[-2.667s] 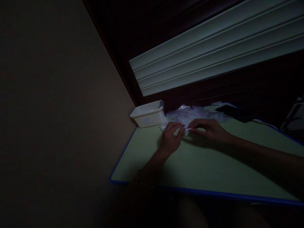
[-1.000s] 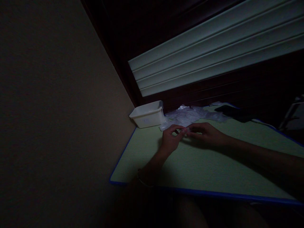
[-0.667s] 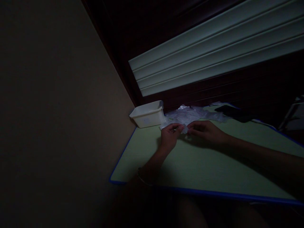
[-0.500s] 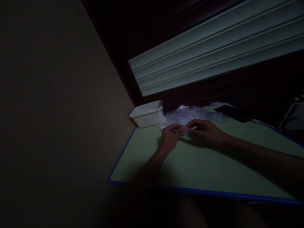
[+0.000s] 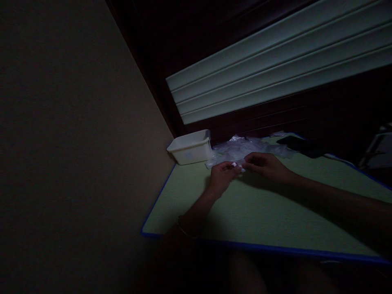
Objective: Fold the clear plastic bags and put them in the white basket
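My left hand [image 5: 221,178] pinches a small clear plastic bag [image 5: 241,168] between thumb and forefinger. On the bag's other side, the thumb and fingertips of my right hand [image 5: 266,165] are closed on it too. The bag is held just above the table, and the fingers hide much of it; whether it contains anything is too dark to tell. Right behind my hands lies a loose pile of clear plastic bags [image 5: 237,146].
A white plastic bin [image 5: 192,153] stands at the table's far left corner, against the wall. A flat black object [image 5: 301,146] lies at the back right. The pale green table [image 5: 263,220] has a blue edge. A dark panel with pale slats [image 5: 275,61] rises behind it.
The fingertips have shifted slightly on the small bag, and a bright glint now shows at my left fingertips. My right hand has moved a little up and right.
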The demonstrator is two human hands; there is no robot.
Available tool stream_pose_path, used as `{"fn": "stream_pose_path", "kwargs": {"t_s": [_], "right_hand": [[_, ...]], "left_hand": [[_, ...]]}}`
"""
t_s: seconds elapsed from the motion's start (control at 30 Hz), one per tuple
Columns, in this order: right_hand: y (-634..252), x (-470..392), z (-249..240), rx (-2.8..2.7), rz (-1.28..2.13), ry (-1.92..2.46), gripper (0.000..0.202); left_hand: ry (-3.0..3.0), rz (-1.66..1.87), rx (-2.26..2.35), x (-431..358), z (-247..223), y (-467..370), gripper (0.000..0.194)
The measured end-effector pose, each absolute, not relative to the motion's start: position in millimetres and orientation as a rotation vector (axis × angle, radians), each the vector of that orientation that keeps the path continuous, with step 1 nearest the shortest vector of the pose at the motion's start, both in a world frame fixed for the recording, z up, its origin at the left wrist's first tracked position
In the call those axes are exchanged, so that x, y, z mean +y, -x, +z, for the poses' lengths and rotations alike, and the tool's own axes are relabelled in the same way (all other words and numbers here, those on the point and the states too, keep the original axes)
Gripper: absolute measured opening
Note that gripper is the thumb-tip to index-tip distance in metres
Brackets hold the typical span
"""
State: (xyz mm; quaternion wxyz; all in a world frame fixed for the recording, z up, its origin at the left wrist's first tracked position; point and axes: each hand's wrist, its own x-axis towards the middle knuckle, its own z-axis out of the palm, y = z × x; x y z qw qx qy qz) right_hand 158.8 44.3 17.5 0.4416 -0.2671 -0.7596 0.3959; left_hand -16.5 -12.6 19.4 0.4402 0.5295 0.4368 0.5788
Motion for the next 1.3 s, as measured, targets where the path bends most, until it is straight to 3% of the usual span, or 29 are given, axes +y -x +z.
{"fn": "stream_pose_path", "kwargs": {"t_s": [0.47, 0.67, 1.3], "right_hand": [[-156, 23, 27, -1.961, 0.834, 0.688, 0.032], [-157, 24, 27, -1.988, 0.76, 0.722, 0.031], [-157, 22, 29, -2.047, 0.717, 0.69, 0.026]], "left_hand": [[-1.318, 1.482, 1.158, -9, 15, 18, 0.029], [-1.349, 1.526, 1.049, -9, 16, 19, 0.051], [-1.333, 1.489, 1.142, -7, 13, 20, 0.03]]}}
